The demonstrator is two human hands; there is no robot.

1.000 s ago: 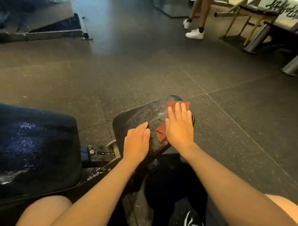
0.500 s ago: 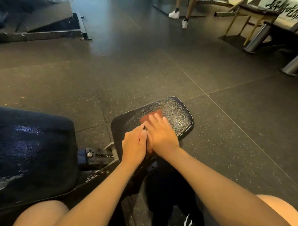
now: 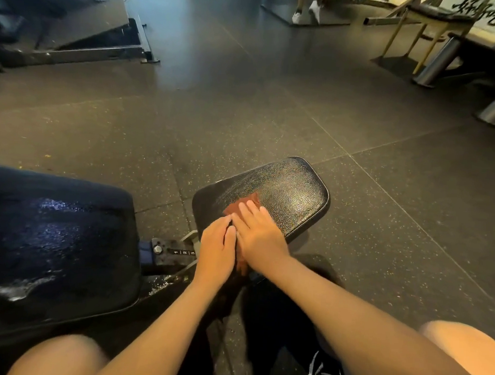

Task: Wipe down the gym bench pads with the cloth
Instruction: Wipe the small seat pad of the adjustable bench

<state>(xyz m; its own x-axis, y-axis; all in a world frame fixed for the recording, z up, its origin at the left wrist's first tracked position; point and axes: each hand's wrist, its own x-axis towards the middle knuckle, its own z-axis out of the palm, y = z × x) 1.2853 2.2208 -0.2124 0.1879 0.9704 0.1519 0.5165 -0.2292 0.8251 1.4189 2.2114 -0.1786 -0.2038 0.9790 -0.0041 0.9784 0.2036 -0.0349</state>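
- On the small seat pad (image 3: pixel 291 189), seen from the head camera, the right hand (image 3: pixel 260 234) lies flat with straight fingers, pressing a reddish-brown cloth (image 3: pixel 234 208) onto the pad's near half.
- Cloth shows beyond the fingertips and again below the palm, at the pad's near edge.
- Left hand (image 3: pixel 217 249) rests flat and relaxed on the pad's near corner, touching the right hand and gripping nothing.
- Larger back pad (image 3: pixel 54 235) at left glistens wet; a numbered adjuster bracket (image 3: pixel 178 252) sits between the pads.

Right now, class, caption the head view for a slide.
Right hand presses the cloth on the small pad; left hand rests beside it.
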